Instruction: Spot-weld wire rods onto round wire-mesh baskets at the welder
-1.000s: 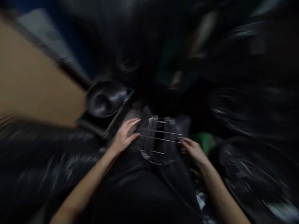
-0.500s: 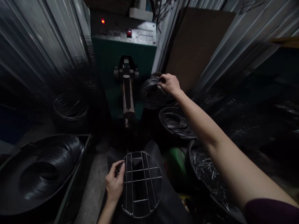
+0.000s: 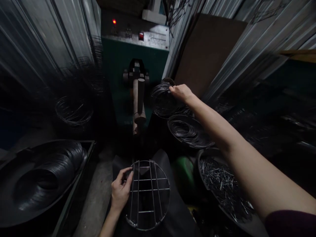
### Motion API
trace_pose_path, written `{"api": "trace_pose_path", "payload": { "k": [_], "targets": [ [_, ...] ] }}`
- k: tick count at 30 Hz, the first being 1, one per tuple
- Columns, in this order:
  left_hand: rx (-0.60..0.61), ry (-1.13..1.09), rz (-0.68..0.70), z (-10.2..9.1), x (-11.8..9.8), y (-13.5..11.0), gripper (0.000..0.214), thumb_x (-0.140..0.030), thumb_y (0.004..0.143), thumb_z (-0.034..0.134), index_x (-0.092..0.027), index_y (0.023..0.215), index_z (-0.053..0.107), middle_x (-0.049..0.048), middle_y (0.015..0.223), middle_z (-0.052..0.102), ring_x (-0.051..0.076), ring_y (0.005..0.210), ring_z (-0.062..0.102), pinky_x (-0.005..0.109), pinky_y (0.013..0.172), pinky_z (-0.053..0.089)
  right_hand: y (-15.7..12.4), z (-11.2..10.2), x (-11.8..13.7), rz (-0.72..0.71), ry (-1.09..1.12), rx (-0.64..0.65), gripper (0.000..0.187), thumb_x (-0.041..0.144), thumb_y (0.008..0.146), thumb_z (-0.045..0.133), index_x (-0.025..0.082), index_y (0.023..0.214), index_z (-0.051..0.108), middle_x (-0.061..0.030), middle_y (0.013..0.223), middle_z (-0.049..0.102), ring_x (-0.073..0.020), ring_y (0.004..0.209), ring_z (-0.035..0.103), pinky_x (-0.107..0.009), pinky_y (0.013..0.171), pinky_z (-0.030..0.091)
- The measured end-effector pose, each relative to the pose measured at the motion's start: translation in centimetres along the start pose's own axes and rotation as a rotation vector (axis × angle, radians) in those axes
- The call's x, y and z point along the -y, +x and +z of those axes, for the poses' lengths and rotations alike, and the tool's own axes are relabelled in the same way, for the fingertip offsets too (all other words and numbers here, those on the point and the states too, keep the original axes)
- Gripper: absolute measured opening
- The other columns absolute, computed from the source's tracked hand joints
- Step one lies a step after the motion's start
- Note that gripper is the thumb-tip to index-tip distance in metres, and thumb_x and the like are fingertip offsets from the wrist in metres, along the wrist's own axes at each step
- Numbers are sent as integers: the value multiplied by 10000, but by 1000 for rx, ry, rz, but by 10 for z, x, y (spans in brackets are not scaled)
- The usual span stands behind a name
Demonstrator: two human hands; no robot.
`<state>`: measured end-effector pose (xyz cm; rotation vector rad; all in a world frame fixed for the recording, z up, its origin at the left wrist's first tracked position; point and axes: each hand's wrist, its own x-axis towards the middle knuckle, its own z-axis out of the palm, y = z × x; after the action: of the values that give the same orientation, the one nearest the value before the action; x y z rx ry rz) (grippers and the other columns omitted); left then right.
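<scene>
My left hand [image 3: 120, 187] pinches the left rim of a round wire rack [image 3: 154, 190] between thumb and fingers. The rack, a metal ring crossed by straight rods, lies over the dark cloth on my lap. Out to the right, my right hand [image 3: 181, 92] is closed at the upper edge of a bundle of thin wire rings [image 3: 161, 89] beside the green machine. Its fingertips are partly hidden, so how many rings they grip cannot be made out.
Ahead stands a green welding-type machine [image 3: 113, 65] with a jutting metal arm [image 3: 139, 102]. A tray of wire rings [image 3: 184, 130] and a basin of short rods [image 3: 219, 177] stand right. Large wire coils [image 3: 49, 174] fill the left basin. More rings [image 3: 74, 112] sit behind.
My right hand has shifted slightly down at the ring bundle, its fingers turned further from view. My left hand still holds the rack, and the view has tilted a little.
</scene>
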<state>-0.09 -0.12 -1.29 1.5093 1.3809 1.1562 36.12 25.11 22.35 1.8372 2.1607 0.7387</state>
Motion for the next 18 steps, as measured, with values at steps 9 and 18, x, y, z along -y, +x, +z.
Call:
{"api": "trace_pose_path", "payload": {
  "k": [9, 18],
  "targets": [
    [-3, 27, 41, -1, 6, 0, 308, -454, 870, 602, -182, 986, 688, 43, 873, 759, 142, 676, 703, 181, 527, 535, -11, 18, 10, 108, -37, -47, 461, 96, 967, 249, 108, 1306, 561, -201, 1156, 643, -252, 952, 627, -309, 677, 440],
    [70, 62, 29, -3, 0, 8, 334, -459, 860, 608, -193, 1050, 675, 33, 893, 751, 125, 635, 671, 212, 602, 556, -39, 36, 9, 114, 211, -286, 515, 87, 948, 320, 139, 1427, 499, -167, 1496, 439, -227, 1203, 568, -383, 927, 517]
  ]
}}
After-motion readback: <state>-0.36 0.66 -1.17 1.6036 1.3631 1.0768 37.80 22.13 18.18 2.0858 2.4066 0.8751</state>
